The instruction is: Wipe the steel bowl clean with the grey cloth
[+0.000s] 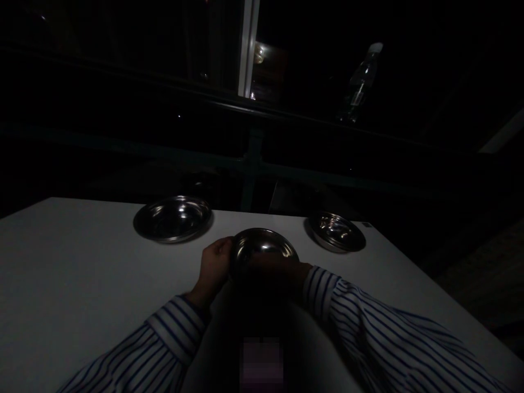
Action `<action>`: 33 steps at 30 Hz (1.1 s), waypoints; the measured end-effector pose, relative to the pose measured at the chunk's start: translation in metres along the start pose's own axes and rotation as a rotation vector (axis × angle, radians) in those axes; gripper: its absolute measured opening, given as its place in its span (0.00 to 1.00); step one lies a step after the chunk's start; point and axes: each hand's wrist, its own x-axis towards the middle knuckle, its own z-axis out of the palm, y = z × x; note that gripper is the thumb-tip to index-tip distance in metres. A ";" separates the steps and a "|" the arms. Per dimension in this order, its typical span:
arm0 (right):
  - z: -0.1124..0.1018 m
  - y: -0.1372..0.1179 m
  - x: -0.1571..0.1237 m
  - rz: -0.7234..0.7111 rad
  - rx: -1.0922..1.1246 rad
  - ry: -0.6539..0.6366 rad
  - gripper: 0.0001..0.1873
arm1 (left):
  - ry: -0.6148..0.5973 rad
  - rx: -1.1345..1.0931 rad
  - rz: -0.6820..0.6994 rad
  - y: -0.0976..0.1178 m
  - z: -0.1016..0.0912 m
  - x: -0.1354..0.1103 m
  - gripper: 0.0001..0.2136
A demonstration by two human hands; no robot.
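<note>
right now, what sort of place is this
Probably a dimly lit room indoors, though it's too dark to say which kind: a white table, shiny metal bowls and a clear bottle beyond them.

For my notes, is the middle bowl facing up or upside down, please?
Facing up: the middle bowl shows its shiny inside; exact tilt unclear.

L slv. (pixel 151 344) & R slv. (pixel 388 333): long, loose, white w/ dk. blue stripes. Cuffs (pixel 178 327) striped too; R slv. creased nr. cuff. L hand (pixel 215 265), R hand (pixel 280 273): bare, dimly lit.
</note>
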 end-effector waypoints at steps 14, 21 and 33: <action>-0.010 0.009 -0.004 0.151 0.028 0.092 0.18 | -0.024 -0.020 -0.006 0.003 0.000 -0.003 0.15; -0.004 0.000 -0.006 0.062 0.078 -0.004 0.16 | -0.046 -0.010 0.007 0.001 -0.001 -0.002 0.16; 0.000 -0.010 0.032 0.141 0.063 0.119 0.15 | -0.013 0.008 0.045 0.004 -0.001 -0.001 0.13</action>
